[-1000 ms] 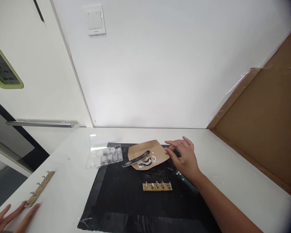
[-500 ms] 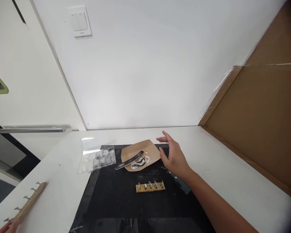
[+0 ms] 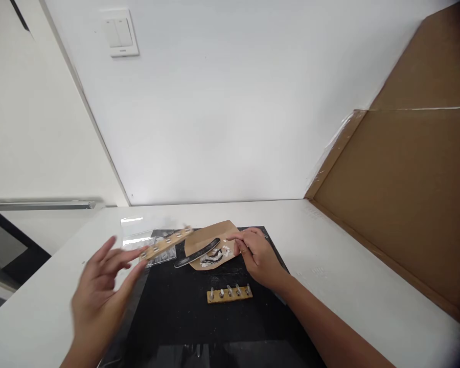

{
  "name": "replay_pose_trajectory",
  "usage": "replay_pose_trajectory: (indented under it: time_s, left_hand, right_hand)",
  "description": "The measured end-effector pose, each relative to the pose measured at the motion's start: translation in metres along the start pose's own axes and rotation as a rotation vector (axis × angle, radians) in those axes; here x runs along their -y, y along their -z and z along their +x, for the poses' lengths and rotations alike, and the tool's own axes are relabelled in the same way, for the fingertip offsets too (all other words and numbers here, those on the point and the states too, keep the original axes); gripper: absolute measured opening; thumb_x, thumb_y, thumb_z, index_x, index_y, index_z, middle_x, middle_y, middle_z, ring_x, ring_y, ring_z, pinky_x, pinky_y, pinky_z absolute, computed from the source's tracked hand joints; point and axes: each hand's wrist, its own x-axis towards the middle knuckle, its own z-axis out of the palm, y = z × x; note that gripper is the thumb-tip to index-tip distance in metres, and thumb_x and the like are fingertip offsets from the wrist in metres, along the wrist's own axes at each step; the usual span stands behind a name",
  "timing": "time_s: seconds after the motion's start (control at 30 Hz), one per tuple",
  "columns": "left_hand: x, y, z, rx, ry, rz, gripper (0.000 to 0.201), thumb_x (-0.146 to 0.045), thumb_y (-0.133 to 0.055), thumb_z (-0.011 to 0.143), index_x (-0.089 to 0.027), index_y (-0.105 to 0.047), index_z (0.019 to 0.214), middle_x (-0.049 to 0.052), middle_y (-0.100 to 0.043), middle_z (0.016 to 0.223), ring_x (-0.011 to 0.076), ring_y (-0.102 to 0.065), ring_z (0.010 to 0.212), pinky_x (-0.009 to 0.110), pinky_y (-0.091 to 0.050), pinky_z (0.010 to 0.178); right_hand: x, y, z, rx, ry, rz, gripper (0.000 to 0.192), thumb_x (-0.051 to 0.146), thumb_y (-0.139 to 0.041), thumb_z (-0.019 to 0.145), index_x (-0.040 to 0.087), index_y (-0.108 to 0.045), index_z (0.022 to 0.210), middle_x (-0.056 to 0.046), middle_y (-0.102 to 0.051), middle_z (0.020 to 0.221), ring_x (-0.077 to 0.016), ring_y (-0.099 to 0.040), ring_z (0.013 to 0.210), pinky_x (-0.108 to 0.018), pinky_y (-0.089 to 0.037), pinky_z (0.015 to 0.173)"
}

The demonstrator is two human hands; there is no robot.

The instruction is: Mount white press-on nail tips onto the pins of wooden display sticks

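My left hand (image 3: 99,283) pinches the near end of a wooden strip (image 3: 163,247) bearing a row of several metal studs. The strip is tilted, raised over the mat, and slightly blurred. My right hand (image 3: 256,255) is over the right edge of a brown paper sheet (image 3: 199,239), index finger stretched out and thumb apart below it. Small white pieces (image 3: 226,250) lie on the paper by its fingertips. A curved black nail file (image 3: 199,253) rests across the paper's left side. A second wooden strip (image 3: 230,295), holding upright clear pieces and one white one, lies on the mat.
A black mat (image 3: 184,317) covers the middle of the white table (image 3: 352,286). Clear plastic cases (image 3: 132,236) lie at the back left. Behind the table stands a white wall (image 3: 214,128); a cardboard panel (image 3: 406,204) borders the right side.
My left hand has brought the studded strip from the table's lower left up over the mat. My right hand has moved slightly left, its fingers more bent. The view has shifted a little.
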Motion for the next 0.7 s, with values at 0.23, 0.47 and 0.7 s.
replay_pose_trajectory:
  time_s: [0.23, 0.47, 0.7]
  left_hand:
    - [-0.005, -0.096, 0.031, 0.375, -0.005, -0.111, 0.073, -0.045, -0.081, 0.091, -0.025, -0.050, 0.153, 0.006, -0.080, 0.111, 0.0176, -0.063, 0.081, 0.035, -0.058, 0.081]
    - [0.021, -0.093, 0.016, 0.439, -0.007, -0.056, 0.060, -0.043, -0.080, 0.093, -0.029, -0.057, 0.147, 0.005, -0.078, 0.113, 0.0139, -0.060, 0.070, 0.031, -0.061, 0.070]
    - [0.021, -0.088, 0.008, 0.567, -0.227, -0.109, 0.042, -0.023, -0.067, 0.102, -0.035, -0.065, 0.141, 0.008, -0.066, 0.128, 0.0152, -0.068, 0.085, 0.027, -0.062, 0.067]
  right_hand:
    - [0.006, -0.004, -0.007, -0.047, -0.191, 0.165, 0.060, 0.029, -0.052, 0.110, 0.028, -0.029, 0.165, -0.011, -0.067, 0.122, -0.0234, -0.071, 0.106, -0.047, -0.056, 0.105]
    - [0.003, -0.007, -0.007, 0.004, -0.203, 0.168, 0.049, 0.034, -0.071, 0.101, 0.030, -0.057, 0.148, -0.005, -0.073, 0.102, -0.0222, -0.071, 0.094, -0.043, -0.058, 0.099]
    - [0.008, -0.004, -0.006, -0.066, -0.170, 0.188, 0.028, 0.029, -0.078, 0.097, 0.030, -0.073, 0.125, -0.003, -0.078, 0.109, -0.0196, -0.073, 0.094, -0.031, -0.061, 0.084]
